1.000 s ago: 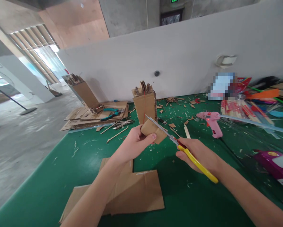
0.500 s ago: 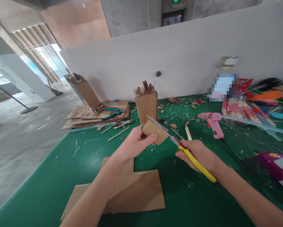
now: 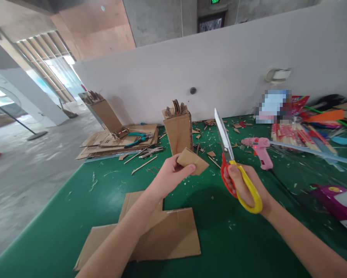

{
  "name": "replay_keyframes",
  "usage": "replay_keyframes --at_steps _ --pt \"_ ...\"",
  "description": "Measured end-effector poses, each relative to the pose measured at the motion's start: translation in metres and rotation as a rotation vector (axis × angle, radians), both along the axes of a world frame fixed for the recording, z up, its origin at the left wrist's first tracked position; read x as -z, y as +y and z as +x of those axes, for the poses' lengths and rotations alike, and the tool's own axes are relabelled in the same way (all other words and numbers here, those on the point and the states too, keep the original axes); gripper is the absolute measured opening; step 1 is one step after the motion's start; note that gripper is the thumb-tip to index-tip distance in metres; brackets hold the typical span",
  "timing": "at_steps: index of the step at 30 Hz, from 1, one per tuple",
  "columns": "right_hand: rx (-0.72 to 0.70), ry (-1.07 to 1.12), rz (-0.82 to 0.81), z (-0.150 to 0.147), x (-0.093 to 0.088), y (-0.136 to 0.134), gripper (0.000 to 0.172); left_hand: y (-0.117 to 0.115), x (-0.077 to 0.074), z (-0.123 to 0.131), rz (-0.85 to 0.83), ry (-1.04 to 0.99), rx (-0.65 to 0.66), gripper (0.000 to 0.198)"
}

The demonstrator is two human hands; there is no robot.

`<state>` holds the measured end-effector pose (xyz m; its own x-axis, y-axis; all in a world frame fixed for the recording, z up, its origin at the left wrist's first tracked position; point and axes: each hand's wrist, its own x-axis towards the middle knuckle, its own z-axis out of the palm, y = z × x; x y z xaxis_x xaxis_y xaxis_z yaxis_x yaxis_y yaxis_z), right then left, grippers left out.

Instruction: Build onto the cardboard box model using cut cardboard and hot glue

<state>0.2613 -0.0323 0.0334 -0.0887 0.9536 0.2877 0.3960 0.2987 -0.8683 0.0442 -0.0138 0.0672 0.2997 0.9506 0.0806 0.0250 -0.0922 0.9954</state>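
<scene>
**Left hand [image 3: 173, 175] pinches one cardboard piece [image 3: 201, 165]; right hand [image 3: 244, 183] grips one pair of scissors [image 3: 226, 150]**

I count one small cardboard piece, clamped between the left fingers with the thumb on top, above the green bench [image 3: 216, 247]. The right fingers are wrapped round the scissors' red and yellow handles; the blades point up and stand apart from the piece. Two upright cardboard boxes stand beyond the left fingers: the nearer box [image 3: 176, 129] just behind, the farther box [image 3: 111, 116] well to the left. Between lie two pliers, teal-handled pliers [image 3: 137, 139] and metal pliers [image 3: 151, 151]. One pink glue gun [image 3: 262, 148] lies beyond the right fingers, to their right.

One cut cardboard sheet [image 3: 173, 233], nearer the body than the left fingers, is partly hidden under the left forearm [image 3: 127, 231]. The purple device [image 3: 331, 195], right of the right fingers, is cut off. Scraps [image 3: 210, 122] beyond both hands are too small to count.
</scene>
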Motion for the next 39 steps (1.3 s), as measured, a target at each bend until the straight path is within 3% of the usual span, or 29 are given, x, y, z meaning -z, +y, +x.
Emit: replay_keyframes --at_steps 5,9,14,22,27,32,39 --pt "0.057 0.064 -0.113 0.000 0.000 0.004 0.050 0.008 0.009 0.001 -0.016 -0.240 -0.142 0.035" --pt "0.028 0.222 -0.158 -0.003 0.002 0.009 0.049 0.007 0.008 0.000 0.010 -0.290 -0.192 0.044" --pt "-0.084 0.476 -0.254 -0.016 0.003 0.004 0.040 -0.002 0.010 0.011 -0.174 -0.344 -0.132 0.055" --pt "-0.089 0.530 -0.276 -0.029 0.000 0.003 0.036 -0.012 0.016 0.025 -0.345 -0.292 -0.048 0.048" --pt "-0.048 0.626 -0.336 -0.030 0.005 0.007 0.036 -0.006 0.019 0.019 -0.289 -0.280 0.003 0.037" --pt "-0.024 0.721 -0.407 -0.025 -0.001 0.010 0.029 0.000 0.022 0.010 -0.263 -0.264 0.147 0.047" --pt "-0.024 0.619 -0.444 -0.018 0.004 0.016 0.026 0.006 0.023 0.005 -0.133 -0.062 0.070 0.045"
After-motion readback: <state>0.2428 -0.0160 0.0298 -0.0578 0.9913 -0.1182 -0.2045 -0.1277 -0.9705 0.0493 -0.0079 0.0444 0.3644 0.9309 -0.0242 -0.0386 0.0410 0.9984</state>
